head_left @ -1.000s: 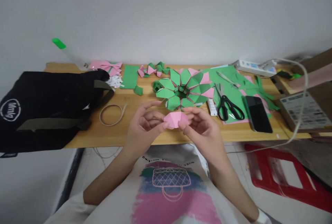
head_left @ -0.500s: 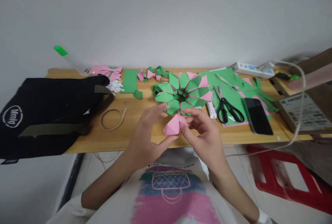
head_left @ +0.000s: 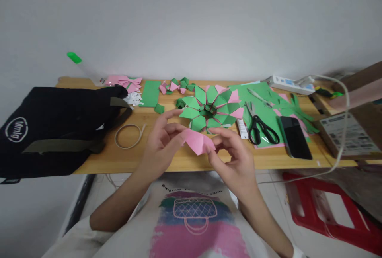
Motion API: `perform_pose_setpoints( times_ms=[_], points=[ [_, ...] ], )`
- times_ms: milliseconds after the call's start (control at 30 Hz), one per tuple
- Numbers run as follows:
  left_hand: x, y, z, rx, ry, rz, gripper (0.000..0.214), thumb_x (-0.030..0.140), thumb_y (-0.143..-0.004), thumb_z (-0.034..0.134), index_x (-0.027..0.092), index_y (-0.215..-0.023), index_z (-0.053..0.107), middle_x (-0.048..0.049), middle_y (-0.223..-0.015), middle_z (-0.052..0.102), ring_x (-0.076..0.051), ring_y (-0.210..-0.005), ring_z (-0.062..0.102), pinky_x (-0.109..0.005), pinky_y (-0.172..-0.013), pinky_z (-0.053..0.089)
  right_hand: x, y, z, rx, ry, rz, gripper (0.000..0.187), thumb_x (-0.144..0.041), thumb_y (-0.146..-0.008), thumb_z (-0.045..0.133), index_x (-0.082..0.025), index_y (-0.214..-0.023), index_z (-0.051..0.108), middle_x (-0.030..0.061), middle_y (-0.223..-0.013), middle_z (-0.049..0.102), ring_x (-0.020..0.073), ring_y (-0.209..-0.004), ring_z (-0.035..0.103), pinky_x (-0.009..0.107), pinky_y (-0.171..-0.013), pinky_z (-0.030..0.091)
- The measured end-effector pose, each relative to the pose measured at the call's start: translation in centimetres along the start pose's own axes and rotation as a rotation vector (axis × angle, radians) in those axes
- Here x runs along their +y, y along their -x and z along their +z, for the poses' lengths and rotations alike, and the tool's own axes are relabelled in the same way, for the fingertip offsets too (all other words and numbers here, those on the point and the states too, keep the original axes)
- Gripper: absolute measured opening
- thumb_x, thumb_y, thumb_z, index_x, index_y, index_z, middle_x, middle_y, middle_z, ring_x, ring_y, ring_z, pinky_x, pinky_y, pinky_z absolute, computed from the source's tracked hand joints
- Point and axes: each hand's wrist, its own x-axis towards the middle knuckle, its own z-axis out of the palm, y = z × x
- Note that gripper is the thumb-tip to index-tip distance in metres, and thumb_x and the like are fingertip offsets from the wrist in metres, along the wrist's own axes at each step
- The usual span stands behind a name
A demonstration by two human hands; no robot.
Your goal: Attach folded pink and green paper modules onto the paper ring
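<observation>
Left hand and right hand pinch a pink folded paper above the counter, near its front edge and a green-and-pink paper ring. Open wood separates left hand from a coiled band; a black bag, contents hidden, overhangs the left end.

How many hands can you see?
2: the left hand at the folded pink paper's left end, and the right hand at its right end. Some fingers are partly hidden.
</observation>
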Motion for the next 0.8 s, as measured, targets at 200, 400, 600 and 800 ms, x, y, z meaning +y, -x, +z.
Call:
perform_pose_setpoints(
  times_ms=[200,400,600,800],
  points=[
    [1.1,-1.1,0.0,0.021,-0.067,-0.042,0.044,0.021,-0.079,0.068,0.022,-0.120,0.052,0.0040,-0.070,0.068,-0.010,-0.058,0.061,-0.020,-0.054,0.045,0.2,0.0,0.0,-0.014,-0.085,0.080,0.029,-0.020,-0.085,0.064,-0.027,-0.112,0.058,-0.0034,-0.074,0.065,0.0127,-0.064,0.058,0.029,-0.063,0.051],
    [2.0,-2.0,0.0,-0.077,-0.146,0.016,0.053,0.021,-0.076,0.070,0.021,-0.126,0.051,0.0017,-0.072,0.067,-0.014,-0.068,0.065,-0.022,-0.063,0.050,0.4,-0.2,-0.2,-0.043,-0.219,0.186,0.028,-0.023,-0.084,0.066,-0.027,-0.111,0.061,-0.0023,-0.078,0.064,0.0121,-0.068,0.058,0.026,-0.061,0.049],
    [2.6,-2.5,0.3,-0.196,-0.254,0.092,0.048,0.020,-0.078,0.068,0.023,-0.124,0.056,0.0014,-0.073,0.065,-0.016,-0.069,0.065,-0.023,-0.057,0.046,0.5,-1.0,-0.4,-0.057,-0.347,0.243,0.018,-0.026,-0.083,0.068,-0.028,-0.100,0.067,-0.0018,-0.085,0.066,0.0115,-0.074,0.060,0.024,-0.065,0.050],
    [2.6,-2.6,0.4,-0.216,-0.151,0.065,0.050,0.013,-0.077,0.069,0.025,-0.123,0.057,0.0027,-0.072,0.066,-0.015,-0.065,0.063,-0.023,-0.057,0.046,0.3,-1.3,-0.3,-0.054,-0.350,0.291,0.010,-0.028,-0.078,0.072,-0.024,-0.086,0.069,-0.0021,-0.073,0.067,0.0097,-0.064,0.059,0.022,-0.060,0.048]
  ],
)
